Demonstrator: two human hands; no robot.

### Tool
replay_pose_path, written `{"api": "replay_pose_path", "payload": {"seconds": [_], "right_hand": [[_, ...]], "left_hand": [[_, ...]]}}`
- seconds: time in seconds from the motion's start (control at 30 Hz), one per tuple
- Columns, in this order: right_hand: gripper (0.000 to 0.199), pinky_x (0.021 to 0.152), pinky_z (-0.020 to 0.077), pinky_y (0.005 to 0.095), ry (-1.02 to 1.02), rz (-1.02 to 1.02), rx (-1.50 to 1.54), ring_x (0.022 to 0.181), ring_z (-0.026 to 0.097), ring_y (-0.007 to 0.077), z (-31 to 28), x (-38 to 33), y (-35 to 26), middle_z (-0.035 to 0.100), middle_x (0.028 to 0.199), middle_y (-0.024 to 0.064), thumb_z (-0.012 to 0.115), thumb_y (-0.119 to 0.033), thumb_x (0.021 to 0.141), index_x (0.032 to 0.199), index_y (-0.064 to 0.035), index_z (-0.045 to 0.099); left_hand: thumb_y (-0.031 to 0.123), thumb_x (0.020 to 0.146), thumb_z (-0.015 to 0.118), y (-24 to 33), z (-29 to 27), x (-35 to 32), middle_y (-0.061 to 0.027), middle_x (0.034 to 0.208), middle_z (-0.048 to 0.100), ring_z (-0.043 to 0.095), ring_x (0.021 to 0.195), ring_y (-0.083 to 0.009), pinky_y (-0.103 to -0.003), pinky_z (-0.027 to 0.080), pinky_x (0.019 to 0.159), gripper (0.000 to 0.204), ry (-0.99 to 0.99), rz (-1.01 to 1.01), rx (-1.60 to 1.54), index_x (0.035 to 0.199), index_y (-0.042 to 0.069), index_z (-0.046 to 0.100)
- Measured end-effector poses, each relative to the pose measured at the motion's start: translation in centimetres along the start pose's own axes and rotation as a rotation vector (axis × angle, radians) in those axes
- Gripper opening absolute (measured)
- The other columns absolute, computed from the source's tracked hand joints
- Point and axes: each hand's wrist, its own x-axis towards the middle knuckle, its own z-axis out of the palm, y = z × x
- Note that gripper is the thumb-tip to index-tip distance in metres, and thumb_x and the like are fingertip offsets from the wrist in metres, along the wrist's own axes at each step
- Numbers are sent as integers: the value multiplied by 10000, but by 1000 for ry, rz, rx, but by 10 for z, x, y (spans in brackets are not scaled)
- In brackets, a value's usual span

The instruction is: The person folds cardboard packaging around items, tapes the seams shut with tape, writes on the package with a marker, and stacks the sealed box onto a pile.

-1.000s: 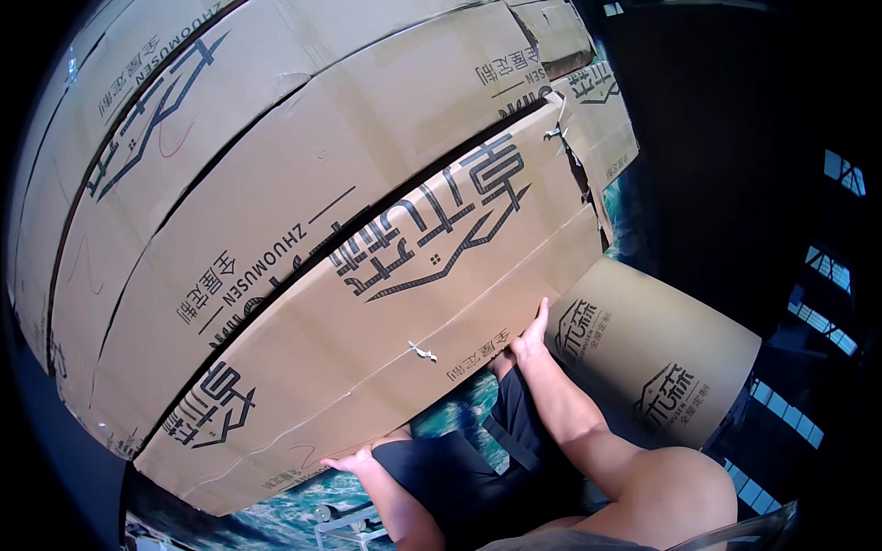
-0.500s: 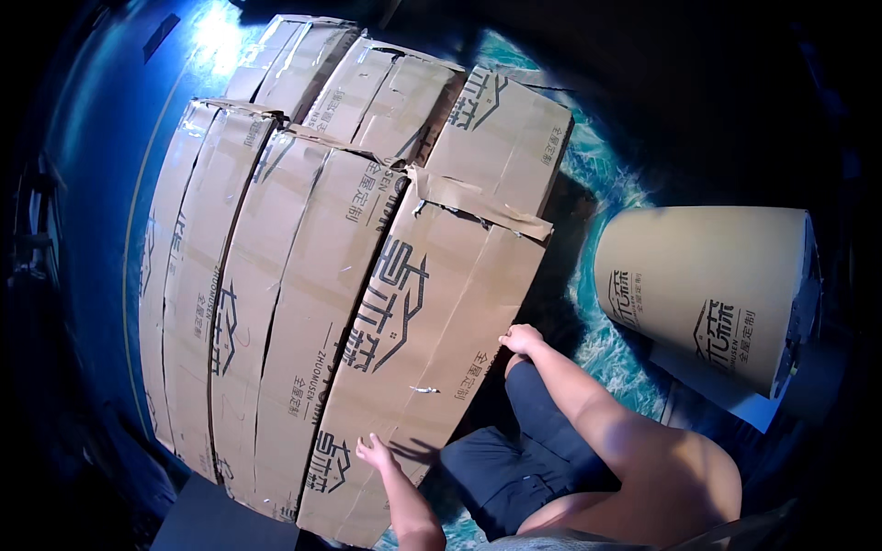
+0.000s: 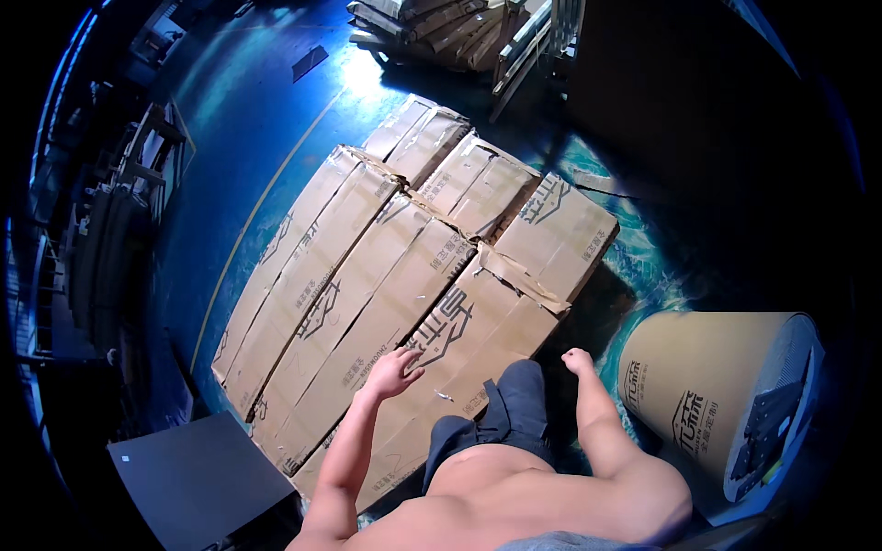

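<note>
Long brown cardboard cartons [image 3: 496, 321] with dark printing lie side by side in front of me, their ends ragged with torn cardboard flaps [image 3: 519, 277]. Over the nearest carton, my left hand [image 3: 395, 374] is open, fingers apart and nothing in it. I cannot tell whether it touches the surface. My right hand [image 3: 577, 360] is closed, just past that carton's right edge and beside my knee. Whatever it may hold is hidden by the fingers. A small pale scrap [image 3: 444, 397] lies on the carton between my left hand and my legs.
To my right stands a round bin of bent cardboard [image 3: 671, 376] with dark material inside. A dark flat panel [image 3: 197, 477] lies at lower left. Flattened cardboard [image 3: 441, 32] is piled at the far side. A yellow line [image 3: 266, 197] crosses the blue floor.
My view has pulled back and tilted up, bringing the far pile into sight. My right hand has come off the carton's edge; my left hand has reached farther forward over the cartons.
</note>
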Motion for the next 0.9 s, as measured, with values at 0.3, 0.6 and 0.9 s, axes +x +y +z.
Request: {"api": "replay_pose_path", "payload": {"seconds": [0.3,0.6,0.9], "right_hand": [[329,829,534,373,-155,-221,-222,871,708,251,-18,77,8,738,875,126,627,-299,810,1013,-61,729],[293,610,530,308,-384,-615,-353,647,665,167,31,95,-164,713,777,102,622,-197,839,1022,10,719],[398,889,520,412,-432,-1020,-609,1009,659,341,112,-53,-269,701,1060,160,566,-385,827,1108,-147,716]], "left_hand": [[322,884,642,1,9,-224,-146,1094,652,623,1012,-335,-429,510,857,370,633,-278,-50,1171,88,633],[484,863,609,133,262,-353,-135,1192,638,595,1128,-322,-443,487,947,528,387,-978,-365,1250,125,615],[525,860,604,193,485,-404,-136,1187,639,609,1109,-319,-434,485,951,539,262,-1057,-826,1260,164,620]]}}
